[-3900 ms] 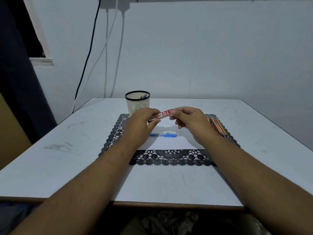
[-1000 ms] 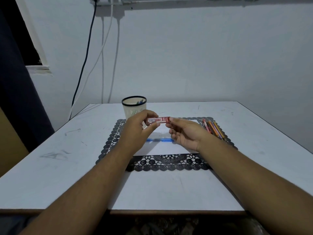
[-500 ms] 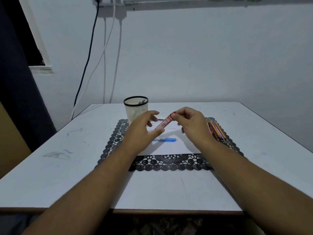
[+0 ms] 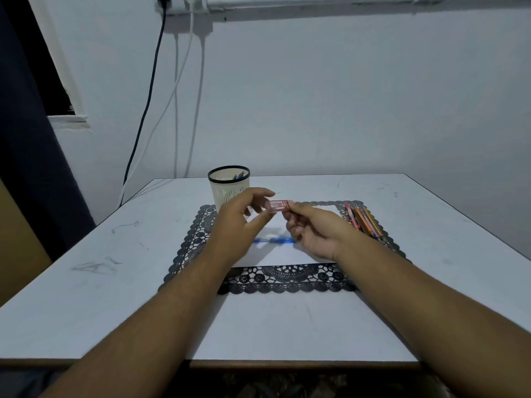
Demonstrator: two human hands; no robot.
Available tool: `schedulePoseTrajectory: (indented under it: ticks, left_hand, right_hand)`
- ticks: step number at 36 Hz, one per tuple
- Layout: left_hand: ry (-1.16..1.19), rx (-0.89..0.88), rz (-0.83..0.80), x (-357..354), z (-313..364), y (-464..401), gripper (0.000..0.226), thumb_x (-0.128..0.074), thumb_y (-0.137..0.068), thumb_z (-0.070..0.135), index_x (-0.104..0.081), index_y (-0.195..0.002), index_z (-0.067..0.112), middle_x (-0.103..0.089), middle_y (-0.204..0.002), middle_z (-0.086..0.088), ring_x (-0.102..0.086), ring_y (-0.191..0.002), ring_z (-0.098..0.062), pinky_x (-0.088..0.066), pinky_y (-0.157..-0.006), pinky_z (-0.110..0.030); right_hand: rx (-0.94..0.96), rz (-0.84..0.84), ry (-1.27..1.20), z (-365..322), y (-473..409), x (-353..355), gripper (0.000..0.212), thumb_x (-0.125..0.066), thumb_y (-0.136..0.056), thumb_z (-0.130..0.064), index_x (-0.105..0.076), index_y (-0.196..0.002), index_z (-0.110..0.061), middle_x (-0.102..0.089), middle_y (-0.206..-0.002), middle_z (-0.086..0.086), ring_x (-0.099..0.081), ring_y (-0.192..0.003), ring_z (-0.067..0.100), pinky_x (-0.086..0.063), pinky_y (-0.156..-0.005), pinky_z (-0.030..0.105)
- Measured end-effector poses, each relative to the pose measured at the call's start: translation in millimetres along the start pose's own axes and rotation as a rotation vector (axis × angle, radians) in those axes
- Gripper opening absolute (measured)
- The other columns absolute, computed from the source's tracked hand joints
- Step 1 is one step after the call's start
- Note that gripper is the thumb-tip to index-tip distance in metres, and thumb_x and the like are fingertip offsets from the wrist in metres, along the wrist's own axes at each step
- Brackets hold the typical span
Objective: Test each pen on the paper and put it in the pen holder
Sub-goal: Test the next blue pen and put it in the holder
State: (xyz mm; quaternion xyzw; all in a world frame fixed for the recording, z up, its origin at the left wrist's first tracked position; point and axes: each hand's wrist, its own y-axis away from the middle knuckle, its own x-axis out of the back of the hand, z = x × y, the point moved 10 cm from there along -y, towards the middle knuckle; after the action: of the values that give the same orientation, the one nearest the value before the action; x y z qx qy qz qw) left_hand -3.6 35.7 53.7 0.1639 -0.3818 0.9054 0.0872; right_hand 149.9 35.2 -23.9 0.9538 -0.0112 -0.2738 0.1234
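Head view, down over table (image 4: 86, 297)

White laminate table (image 4: 86, 297), scuffed with grey pencil-like marks on its left part, brown edge band along the near side. Black lace-pattern placemat (image 4: 287, 280) lies on it, under and in front of the grip. Plain pale wall (image 4: 344, 96) behind, well beyond the grip. Up-left of the grip: one black cable (image 4: 146, 110) and white cables (image 4: 198, 110) drop from sockets near the top edge, next to a white conduit (image 4: 344, 2) running right. Far left: window sill (image 4: 67, 120), dark curtain (image 4: 26, 168), a tan panel (image 4: 17, 254) below it. Light is dim and cool.
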Motion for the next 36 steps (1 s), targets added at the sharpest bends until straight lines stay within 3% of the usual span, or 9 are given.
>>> schedulePoseTrajectory:
  ticks: [5, 9, 13, 16, 18, 22, 27, 32, 36]
  left_hand:
    - [-0.042, -0.018, -0.08, -16, 8, 0, 0.039, -0.081, -0.087, 0.021, -0.065, -0.12, 0.033, -0.069, -0.109, 0.019, -0.06, -0.092, -0.009, -0.047, -0.078, -0.024]
    - [-0.066, -0.056, 0.011, -8, 11, -2, 0.02, -0.068, -0.098, 0.023, -0.064, -0.112, 0.036, -0.071, -0.104, 0.016, -0.064, -0.092, -0.013, -0.049, -0.074, -0.028]
    - [-0.038, -0.051, 0.055, 0, 12, -1, 0.011, -0.065, -0.099, 0.024, -0.066, -0.11, 0.026, -0.071, -0.103, 0.013, -0.063, -0.086, -0.009, -0.046, -0.071, -0.025]
    - [-0.029, -0.087, 0.088, 5, 23, -3, 0.008, -0.066, -0.1, 0.018, -0.067, -0.108, 0.02, -0.071, -0.102, 0.009, -0.063, -0.084, -0.007, -0.045, -0.071, -0.019]
    - [-0.069, -0.104, 0.082, 6, 25, -4, 0.01, -0.065, -0.1, 0.017, -0.066, -0.109, 0.021, -0.07, -0.103, 0.011, -0.062, -0.086, -0.002, -0.043, -0.072, -0.015]
    - [-0.177, -0.113, -0.02, -3, 15, -3, 0.015, -0.064, -0.1, 0.021, -0.065, -0.114, 0.026, -0.068, -0.105, 0.014, -0.063, -0.094, -0.011, -0.048, -0.075, -0.027]
    - [-0.207, -0.145, -0.01, -1, 23, -4, 0.015, -0.064, -0.101, 0.023, -0.065, -0.116, 0.024, -0.067, -0.106, 0.011, -0.061, -0.096, -0.006, -0.042, -0.075, -0.016]
    - [-0.206, -0.15, 0.002, 1, 26, -4, 0.015, -0.063, -0.101, 0.023, -0.066, -0.115, 0.021, -0.067, -0.107, 0.013, -0.06, -0.098, -0.006, -0.04, -0.077, -0.013]
    - [-0.178, -0.098, -0.035, 0, 15, -4, 0.014, -0.062, -0.101, 0.026, -0.065, -0.115, 0.025, -0.067, -0.105, 0.013, -0.059, -0.088, -0.008, -0.039, -0.073, -0.014]
  right_hand:
    - [-0.009, -0.013, -0.102, -2, -3, -1, 0.017, -0.062, -0.101, -0.013, -0.066, -0.089, -0.002, -0.067, -0.07, 0.008, -0.056, -0.052, 0.007, -0.045, -0.042, 0.014]
    - [-0.097, -0.095, -0.1, 8, -4, -9, 0.013, -0.061, -0.101, -0.01, -0.069, -0.103, 0.0, -0.072, -0.086, 0.012, -0.059, -0.059, 0.01, -0.049, -0.043, 0.017]
    - [-0.118, -0.151, -0.094, 12, -3, -16, 0.012, -0.063, -0.097, -0.01, -0.07, -0.101, -0.001, -0.076, -0.095, 0.013, -0.062, -0.059, 0.009, -0.05, -0.043, 0.018]
    - [-0.095, -0.165, -0.073, 9, -1, -17, 0.02, -0.069, -0.086, -0.015, -0.071, -0.101, -0.002, -0.076, -0.091, 0.011, -0.062, -0.059, 0.009, -0.051, -0.044, 0.019]
    - [-0.086, -0.167, -0.065, 8, -1, -17, 0.019, -0.066, -0.092, -0.017, -0.071, -0.104, -0.003, -0.076, -0.09, 0.01, -0.063, -0.06, 0.011, -0.052, -0.045, 0.019]
    - [-0.08, -0.162, -0.074, 10, -2, -16, 0.017, -0.068, -0.088, -0.013, -0.07, -0.1, -0.002, -0.076, -0.092, 0.01, -0.063, -0.061, 0.01, -0.054, -0.05, 0.018]
    - [-0.094, -0.183, -0.069, 12, -3, -17, 0.016, -0.067, -0.089, -0.011, -0.073, -0.101, -0.001, -0.076, -0.093, 0.01, -0.063, -0.062, 0.01, -0.055, -0.052, 0.017]
    - [-0.1, -0.186, -0.052, 13, -2, -17, 0.028, -0.071, -0.08, -0.013, -0.072, -0.105, -0.002, -0.075, -0.095, 0.01, -0.062, -0.065, 0.01, -0.055, -0.051, 0.018]
    - [-0.097, -0.17, -0.029, 13, -3, -16, 0.039, -0.069, -0.08, -0.015, -0.068, -0.115, 0.002, -0.074, -0.103, 0.014, -0.064, -0.063, 0.014, -0.056, -0.052, 0.02]
